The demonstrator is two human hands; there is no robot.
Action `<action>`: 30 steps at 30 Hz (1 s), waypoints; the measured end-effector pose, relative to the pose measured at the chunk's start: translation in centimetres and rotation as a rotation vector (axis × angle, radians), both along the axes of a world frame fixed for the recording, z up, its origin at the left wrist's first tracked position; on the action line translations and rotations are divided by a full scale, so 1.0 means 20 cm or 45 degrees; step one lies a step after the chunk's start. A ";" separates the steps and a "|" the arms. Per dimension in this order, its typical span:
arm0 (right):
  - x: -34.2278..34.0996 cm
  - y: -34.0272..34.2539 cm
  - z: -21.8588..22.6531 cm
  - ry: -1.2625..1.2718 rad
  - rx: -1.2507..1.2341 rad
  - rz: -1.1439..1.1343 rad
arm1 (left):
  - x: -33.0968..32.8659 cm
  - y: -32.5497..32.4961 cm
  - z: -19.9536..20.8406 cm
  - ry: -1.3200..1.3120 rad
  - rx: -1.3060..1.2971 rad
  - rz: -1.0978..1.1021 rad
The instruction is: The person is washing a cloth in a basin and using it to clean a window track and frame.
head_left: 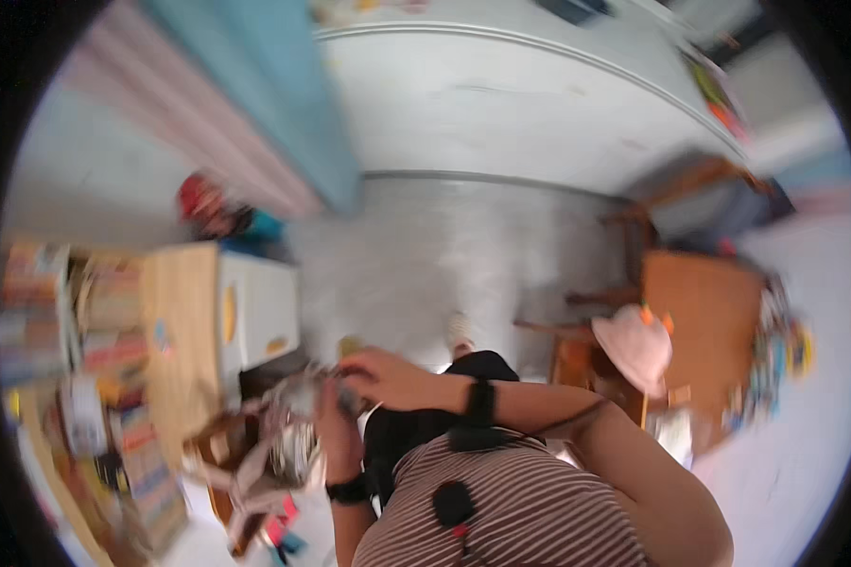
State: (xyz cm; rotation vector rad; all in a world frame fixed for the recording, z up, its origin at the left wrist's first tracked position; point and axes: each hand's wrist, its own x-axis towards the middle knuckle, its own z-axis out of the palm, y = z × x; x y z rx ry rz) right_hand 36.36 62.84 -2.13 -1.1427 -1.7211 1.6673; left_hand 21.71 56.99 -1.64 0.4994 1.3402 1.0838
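Note:
My left hand point(338, 430) and my right hand point(388, 378) meet in front of me, left of my body. Their fingers curl in toward each other around something greyish and blurred that I cannot make out. Close beyond them, pale crumpled fabric point(288, 402) lies over a brown wooden chair point(219, 444). Whether that fabric is in my fingers, I cannot tell. A black band circles each wrist.
At left stand a wooden bookshelf point(113, 312) full of books and a white cabinet point(260, 302). Blue and pink curtains point(255, 104) hang beyond. A white bed or chest side point(482, 104) spans the far side. At right, a pink hat point(633, 350) sits by a wooden desk point(700, 321).

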 end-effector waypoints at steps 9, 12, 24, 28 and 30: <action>-0.42 -0.55 -0.20 -0.176 -0.262 -0.197 | -0.88 -0.56 -0.09 0.705 -0.098 -0.223; -0.49 -0.65 -0.25 -0.222 -0.243 -0.278 | -0.96 -0.53 0.01 0.019 -0.241 0.097; 0.05 -1.03 -0.22 0.309 -0.722 -1.316 | -0.64 -0.34 -0.02 -0.247 -0.025 -0.367; 0.63 -1.49 -0.16 0.173 -0.466 -1.876 | -0.44 -0.26 0.08 -0.226 -0.225 -0.414; 0.79 -1.67 0.01 -0.095 -0.358 -2.301 | -0.34 -0.18 0.09 -0.109 -0.220 -0.526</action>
